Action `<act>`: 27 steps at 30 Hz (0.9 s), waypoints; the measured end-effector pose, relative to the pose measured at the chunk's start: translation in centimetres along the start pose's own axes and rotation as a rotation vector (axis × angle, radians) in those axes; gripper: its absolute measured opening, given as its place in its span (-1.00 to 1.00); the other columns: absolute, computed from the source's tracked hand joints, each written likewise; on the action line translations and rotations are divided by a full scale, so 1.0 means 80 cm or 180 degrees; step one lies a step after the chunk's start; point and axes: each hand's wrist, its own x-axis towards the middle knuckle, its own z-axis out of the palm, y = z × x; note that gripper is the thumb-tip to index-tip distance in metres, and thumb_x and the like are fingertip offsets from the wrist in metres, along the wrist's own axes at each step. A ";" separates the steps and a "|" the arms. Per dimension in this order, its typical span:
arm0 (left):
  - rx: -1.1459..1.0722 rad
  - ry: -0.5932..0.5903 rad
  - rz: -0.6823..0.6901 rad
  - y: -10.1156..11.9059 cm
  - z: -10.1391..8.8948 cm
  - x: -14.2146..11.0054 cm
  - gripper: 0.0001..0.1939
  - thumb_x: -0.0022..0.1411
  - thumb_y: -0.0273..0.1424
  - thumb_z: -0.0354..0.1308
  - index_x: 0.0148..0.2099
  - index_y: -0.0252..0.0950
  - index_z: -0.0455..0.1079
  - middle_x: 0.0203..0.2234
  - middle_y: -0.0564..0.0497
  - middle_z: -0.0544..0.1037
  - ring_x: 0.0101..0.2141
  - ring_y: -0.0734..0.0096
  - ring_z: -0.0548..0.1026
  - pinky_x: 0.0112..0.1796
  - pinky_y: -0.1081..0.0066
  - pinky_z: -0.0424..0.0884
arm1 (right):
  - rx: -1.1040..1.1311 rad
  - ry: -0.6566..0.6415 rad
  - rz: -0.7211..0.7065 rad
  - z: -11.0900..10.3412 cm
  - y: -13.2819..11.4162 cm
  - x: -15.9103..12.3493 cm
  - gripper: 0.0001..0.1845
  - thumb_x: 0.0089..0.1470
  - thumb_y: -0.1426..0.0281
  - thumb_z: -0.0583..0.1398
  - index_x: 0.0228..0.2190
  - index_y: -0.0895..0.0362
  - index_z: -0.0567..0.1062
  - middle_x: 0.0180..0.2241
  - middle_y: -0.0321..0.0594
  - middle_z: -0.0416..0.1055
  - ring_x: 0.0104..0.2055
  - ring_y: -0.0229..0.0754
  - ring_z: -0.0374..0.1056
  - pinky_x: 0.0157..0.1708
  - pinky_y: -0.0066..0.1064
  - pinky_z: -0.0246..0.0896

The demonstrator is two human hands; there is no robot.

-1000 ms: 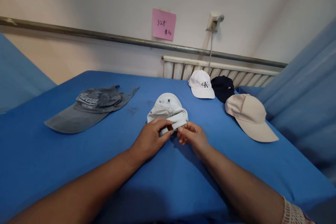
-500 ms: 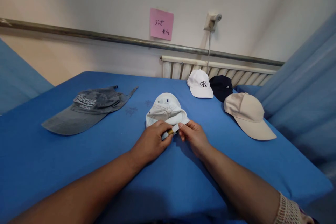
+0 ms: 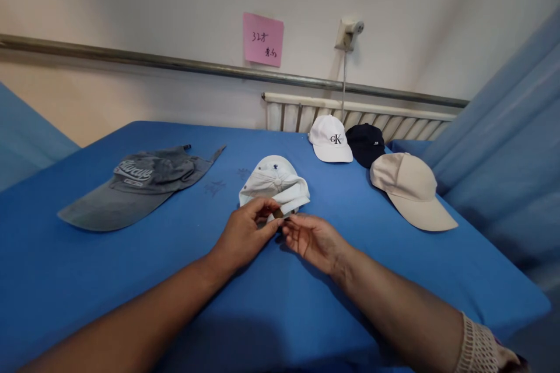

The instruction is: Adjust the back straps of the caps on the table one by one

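Note:
In the middle of the blue-covered table lies a pale, off-white baseball cap (image 3: 275, 178), its back strap towards me and a small dark emblem on the far side. My left hand (image 3: 245, 227) pinches the strap next to its brass-coloured buckle (image 3: 279, 213), thumb below and fingers above. Close against it, my right hand (image 3: 312, 240) has thumb and forefinger pressed together at the strap by the buckle, its other fingers curled. The strap's end is partly hidden by the fingers.
A grey cap (image 3: 144, 183) with lettering lies on the left. At the back right stand a white cap (image 3: 330, 139) and a black cap (image 3: 366, 143), with a beige cap (image 3: 411, 189) nearer. Behind are a radiator (image 3: 315, 112), a rail (image 3: 196, 67) and a blue curtain (image 3: 516, 145).
My right hand has moved left and slightly down along the strap, from its right end to the buckle. My left hand stays at the strap. The view has shifted a little.

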 end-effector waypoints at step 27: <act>0.0131 0.0066 -0.0353 0.002 -0.006 0.005 -0.83 0.10 -0.27 0.18 -0.35 -0.28 0.39 -0.50 0.06 0.52 -0.48 0.39 0.47 -0.44 0.41 0.37 | -0.0506 0.0390 -0.0836 0.006 0.004 0.004 -0.64 -0.26 0.31 0.49 -0.40 0.20 0.54 -0.45 -0.29 0.49 -0.46 -0.35 0.36 -0.39 -0.46 0.25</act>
